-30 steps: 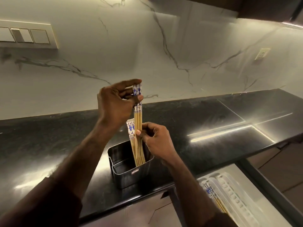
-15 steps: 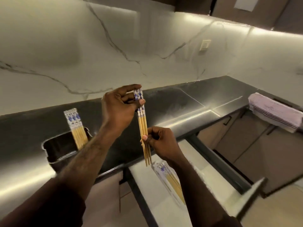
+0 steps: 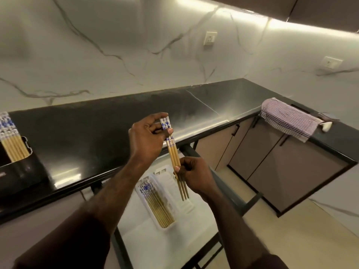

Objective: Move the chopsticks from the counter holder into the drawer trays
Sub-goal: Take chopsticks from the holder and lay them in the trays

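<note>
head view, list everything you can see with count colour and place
held bamboo chopsticks with blue-white tops: three, tan, above the drawer
bamboo chopsticks in the holder: a bunch, tan, far left
dark metal counter holder: one, on the counter's left edge
clear plastic drawer trays: two, white; the left one holds chopsticks
open drawer: one, white, below the counter
black stone counter: one
striped cloth: one, purple-white, right counter
wall sockets: two, white
left hand: pinches the tops
right hand: grips the lower shafts

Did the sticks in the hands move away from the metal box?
Yes. The held chopsticks were standing in the metal holder a second ago; now they are off to its right, over the open drawer tray.
</note>
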`<state>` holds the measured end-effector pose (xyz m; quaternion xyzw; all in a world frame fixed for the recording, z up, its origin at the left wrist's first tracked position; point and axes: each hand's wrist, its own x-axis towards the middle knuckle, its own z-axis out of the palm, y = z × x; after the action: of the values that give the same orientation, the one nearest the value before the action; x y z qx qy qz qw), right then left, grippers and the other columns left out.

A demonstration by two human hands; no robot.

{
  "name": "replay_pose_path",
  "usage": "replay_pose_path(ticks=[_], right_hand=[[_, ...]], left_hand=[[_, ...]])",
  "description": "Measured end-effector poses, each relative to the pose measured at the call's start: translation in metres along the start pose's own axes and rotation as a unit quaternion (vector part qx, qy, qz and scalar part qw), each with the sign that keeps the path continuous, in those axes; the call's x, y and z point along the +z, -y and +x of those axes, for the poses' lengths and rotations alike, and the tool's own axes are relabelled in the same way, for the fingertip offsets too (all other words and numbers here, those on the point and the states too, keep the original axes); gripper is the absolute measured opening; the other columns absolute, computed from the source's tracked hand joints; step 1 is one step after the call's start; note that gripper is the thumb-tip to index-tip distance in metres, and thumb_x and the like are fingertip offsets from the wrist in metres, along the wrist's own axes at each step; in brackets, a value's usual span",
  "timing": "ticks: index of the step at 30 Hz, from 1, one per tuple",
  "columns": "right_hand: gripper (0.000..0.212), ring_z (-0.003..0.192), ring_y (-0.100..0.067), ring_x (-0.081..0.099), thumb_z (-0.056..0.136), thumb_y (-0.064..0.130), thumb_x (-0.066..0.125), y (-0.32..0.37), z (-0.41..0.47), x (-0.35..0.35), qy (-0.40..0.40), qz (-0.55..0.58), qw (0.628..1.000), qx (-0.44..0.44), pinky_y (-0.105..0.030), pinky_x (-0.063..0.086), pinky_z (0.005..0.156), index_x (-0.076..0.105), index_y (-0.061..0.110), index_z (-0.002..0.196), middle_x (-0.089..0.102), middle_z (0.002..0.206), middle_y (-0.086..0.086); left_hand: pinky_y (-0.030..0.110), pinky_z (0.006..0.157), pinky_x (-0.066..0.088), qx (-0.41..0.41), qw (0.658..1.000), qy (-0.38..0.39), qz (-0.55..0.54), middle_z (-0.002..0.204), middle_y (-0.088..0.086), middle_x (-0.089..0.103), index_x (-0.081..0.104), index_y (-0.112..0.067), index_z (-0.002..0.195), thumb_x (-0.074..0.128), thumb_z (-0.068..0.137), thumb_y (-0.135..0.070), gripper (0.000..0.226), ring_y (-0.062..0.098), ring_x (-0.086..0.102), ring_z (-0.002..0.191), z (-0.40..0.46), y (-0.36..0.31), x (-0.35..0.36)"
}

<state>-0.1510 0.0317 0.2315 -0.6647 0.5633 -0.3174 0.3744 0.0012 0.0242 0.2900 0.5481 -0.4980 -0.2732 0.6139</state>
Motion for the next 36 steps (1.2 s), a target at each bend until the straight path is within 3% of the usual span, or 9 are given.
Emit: replay_pose_path(ticks=[5, 9, 17, 21, 24, 28, 31, 34, 36], right_hand=[[0.009, 0.074, -0.019, 0.068, 0.089, 0.017, 0.067, -0.044, 0.021, -0.002, -0.001, -0.03, 0.999, 0.041, -0.042, 0.059, 0.075, 0.074, 0.012, 0.086, 0.072, 0.077, -0.005], [0.01, 0.08, -0.023, 0.067, 0.088, 0.021, 0.068, -0.082, 0.044, 0.009, 0.002, -0.053, 0.995, 0.081, -0.046, 0.057, 0.078, 0.075, 0.013, 0.087, 0.073, 0.081, -0.006], [0.016, 0.085, -0.026, 0.067, 0.09, 0.018, 0.063, -0.156, 0.091, 0.046, 0.034, -0.082, 0.984, 0.152, -0.045, 0.056, 0.084, 0.074, 0.007, 0.094, 0.073, 0.09, -0.011], [0.017, 0.07, -0.024, 0.062, 0.089, 0.017, 0.062, -0.19, 0.104, 0.067, 0.042, -0.093, 0.978, 0.181, -0.04, 0.054, 0.07, 0.072, 0.003, 0.086, 0.07, 0.08, -0.015], [0.018, 0.06, -0.02, 0.053, 0.087, 0.018, 0.062, -0.212, 0.114, 0.08, 0.054, -0.11, 0.973, 0.195, -0.032, 0.043, 0.057, 0.07, 0.005, 0.078, 0.067, 0.072, -0.014], [0.023, 0.056, -0.021, 0.046, 0.087, 0.017, 0.061, -0.232, 0.12, 0.09, 0.078, -0.132, 0.965, 0.214, -0.027, 0.033, 0.052, 0.06, 0.005, 0.068, 0.052, 0.057, -0.005], [0.027, 0.066, -0.024, 0.051, 0.087, 0.018, 0.06, -0.244, 0.122, 0.099, 0.111, -0.155, 0.955, 0.228, -0.024, 0.034, 0.058, 0.052, 0.017, 0.061, 0.053, 0.063, -0.001], [0.018, 0.081, -0.029, 0.061, 0.086, 0.02, 0.058, -0.252, 0.124, 0.108, 0.15, -0.176, 0.943, 0.238, -0.025, 0.036, 0.064, 0.06, 0.012, 0.069, 0.067, 0.081, -0.01], [0.016, 0.082, -0.029, 0.062, 0.084, 0.018, 0.055, -0.255, 0.125, 0.114, 0.164, -0.189, 0.938, 0.239, -0.025, 0.035, 0.064, 0.064, 0.009, 0.074, 0.07, 0.088, -0.012]], left_hand=[[0.022, 0.069, 0.06, -0.016, 0.998, 0.034, 0.04, 0.099, -0.001, 0.072, 0.067, -0.017, 0.116, 0.077, 0.077, -0.007, 0.042, 0.004, 0.071, 0.08, 0.008, 0.038, 0.034], [0.032, 0.072, 0.062, -0.052, 0.995, 0.063, 0.061, 0.095, 0.0, 0.073, 0.067, -0.018, 0.115, 0.077, 0.077, -0.01, 0.04, 0.007, 0.072, 0.08, 0.02, 0.084, 0.054], [0.024, 0.079, 0.058, -0.084, 0.979, 0.128, 0.137, 0.107, 0.005, 0.072, 0.061, -0.014, 0.125, 0.075, 0.08, -0.01, 0.047, 0.012, 0.07, 0.094, 0.042, 0.186, 0.085], [0.028, 0.089, 0.053, -0.082, 0.961, 0.163, 0.209, 0.115, 0.009, 0.07, 0.056, -0.011, 0.132, 0.074, 0.083, -0.012, 0.052, 0.018, 0.067, 0.106, 0.042, 0.228, 0.098], [0.033, 0.095, 0.05, -0.092, 0.942, 0.182, 0.266, 0.119, 0.007, 0.067, 0.05, -0.013, 0.139, 0.07, 0.087, -0.018, 0.056, 0.02, 0.064, 0.111, 0.04, 0.258, 0.105], [0.038, 0.097, 0.048, -0.121, 0.917, 0.204, 0.322, 0.127, 0.01, 0.062, 0.036, -0.015, 0.146, 0.064, 0.091, -0.026, 0.062, 0.026, 0.059, 0.117, 0.03, 0.286, 0.111], [0.044, 0.102, 0.047, -0.146, 0.898, 0.209, 0.359, 0.129, 0.011, 0.06, 0.031, -0.013, 0.147, 0.06, 0.093, -0.028, 0.063, 0.027, 0.058, 0.118, 0.02, 0.298, 0.113], [0.048, 0.112, 0.035, -0.144, 0.87, 0.229, 0.412, 0.13, 0.009, 0.061, 0.037, -0.013, 0.143, 0.057, 0.094, -0.029, 0.055, 0.024, 0.058, 0.12, 0.011, 0.318, 0.114], [0.047, 0.121, 0.011, -0.122, 0.825, 0.266, 0.484, 0.135, 0.006, 0.058, 0.043, -0.014, 0.14, 0.051, 0.095, -0.03, 0.049, 0.02, 0.047, 0.131, 0.008, 0.324, 0.114]])
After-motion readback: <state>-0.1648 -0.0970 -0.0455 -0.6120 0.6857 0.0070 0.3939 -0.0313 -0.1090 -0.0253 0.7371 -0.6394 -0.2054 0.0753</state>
